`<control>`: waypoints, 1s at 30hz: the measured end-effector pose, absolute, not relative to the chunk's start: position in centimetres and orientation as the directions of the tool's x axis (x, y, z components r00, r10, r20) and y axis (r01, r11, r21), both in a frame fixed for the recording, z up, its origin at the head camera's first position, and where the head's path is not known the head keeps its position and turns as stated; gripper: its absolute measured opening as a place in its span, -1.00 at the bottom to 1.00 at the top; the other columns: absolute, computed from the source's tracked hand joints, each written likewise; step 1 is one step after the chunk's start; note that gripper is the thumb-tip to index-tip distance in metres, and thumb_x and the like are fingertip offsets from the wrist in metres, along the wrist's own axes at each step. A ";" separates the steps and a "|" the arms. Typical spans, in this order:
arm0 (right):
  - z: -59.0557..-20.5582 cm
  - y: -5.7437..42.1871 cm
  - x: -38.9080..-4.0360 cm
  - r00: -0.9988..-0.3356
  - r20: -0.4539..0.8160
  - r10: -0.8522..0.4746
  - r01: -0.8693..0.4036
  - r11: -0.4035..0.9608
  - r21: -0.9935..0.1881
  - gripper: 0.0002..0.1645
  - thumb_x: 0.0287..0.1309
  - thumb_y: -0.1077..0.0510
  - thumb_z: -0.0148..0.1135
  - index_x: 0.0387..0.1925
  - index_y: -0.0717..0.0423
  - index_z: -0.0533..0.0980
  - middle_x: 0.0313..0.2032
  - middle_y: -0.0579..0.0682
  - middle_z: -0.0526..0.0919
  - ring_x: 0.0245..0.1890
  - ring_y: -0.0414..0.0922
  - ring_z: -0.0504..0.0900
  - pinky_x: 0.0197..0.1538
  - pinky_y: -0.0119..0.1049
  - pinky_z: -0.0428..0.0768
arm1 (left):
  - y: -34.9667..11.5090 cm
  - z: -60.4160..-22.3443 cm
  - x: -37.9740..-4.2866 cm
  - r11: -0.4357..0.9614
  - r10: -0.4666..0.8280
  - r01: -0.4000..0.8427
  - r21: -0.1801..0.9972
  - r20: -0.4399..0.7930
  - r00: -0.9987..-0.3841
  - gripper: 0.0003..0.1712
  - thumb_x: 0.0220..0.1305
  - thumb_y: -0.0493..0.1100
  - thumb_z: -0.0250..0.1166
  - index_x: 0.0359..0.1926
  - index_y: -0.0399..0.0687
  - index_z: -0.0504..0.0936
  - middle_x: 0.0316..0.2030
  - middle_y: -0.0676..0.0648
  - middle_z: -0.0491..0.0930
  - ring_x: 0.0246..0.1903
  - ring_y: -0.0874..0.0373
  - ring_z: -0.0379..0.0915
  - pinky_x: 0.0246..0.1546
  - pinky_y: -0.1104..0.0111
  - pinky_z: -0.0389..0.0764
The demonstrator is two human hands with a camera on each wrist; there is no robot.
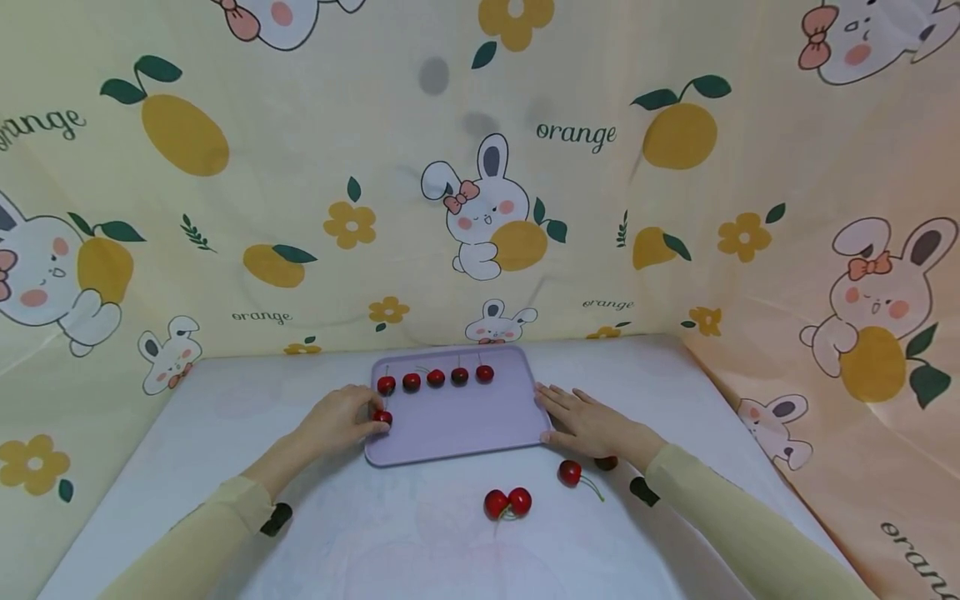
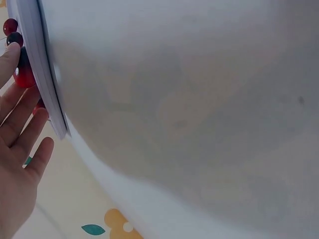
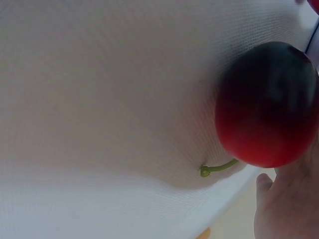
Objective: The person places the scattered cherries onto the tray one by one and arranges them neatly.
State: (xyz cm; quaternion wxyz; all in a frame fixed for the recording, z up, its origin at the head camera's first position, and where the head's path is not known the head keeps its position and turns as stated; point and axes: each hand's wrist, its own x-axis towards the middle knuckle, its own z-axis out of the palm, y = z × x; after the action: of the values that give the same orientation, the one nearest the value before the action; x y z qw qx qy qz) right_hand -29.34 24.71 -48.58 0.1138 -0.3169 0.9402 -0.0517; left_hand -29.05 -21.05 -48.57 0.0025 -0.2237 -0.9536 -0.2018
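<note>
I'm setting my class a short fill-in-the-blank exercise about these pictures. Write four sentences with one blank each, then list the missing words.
1. The far row on the tray holds ____ cherries.
2. The left hand pinches a cherry near that row's ____ end.
3. The right hand touches the tray's ____ edge.
4. In the right wrist view, the nearest cherry is dark above and ____ below.

Missing words: five; left; right; red.

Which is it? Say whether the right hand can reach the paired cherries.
Probably yes: the right hand holds nothing, and the paired cherries lie uncovered, a single cherry just beside the way.
</note>
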 end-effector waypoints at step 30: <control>-48.4 24.6 -29.4 -0.780 -0.192 -0.596 -0.574 0.803 -0.161 0.00 0.50 -0.39 -0.04 0.64 0.13 0.02 0.65 0.07 -0.05 0.63 0.12 -0.03 0.59 0.21 -0.01 | -21.5 -48.3 -28.5 0.801 0.410 0.415 0.431 0.109 -0.906 -0.70 0.28 -0.01 0.51 -0.09 -0.05 0.69 -0.04 -0.05 0.65 0.04 -0.04 0.61 0.16 0.00 0.63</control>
State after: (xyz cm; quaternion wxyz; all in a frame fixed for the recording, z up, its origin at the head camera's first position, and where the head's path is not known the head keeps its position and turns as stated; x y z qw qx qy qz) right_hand -29.38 24.55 -48.42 0.1172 -0.3107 0.9421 -0.0467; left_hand -28.47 -21.46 -48.34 0.0050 -0.2172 -0.9490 -0.2284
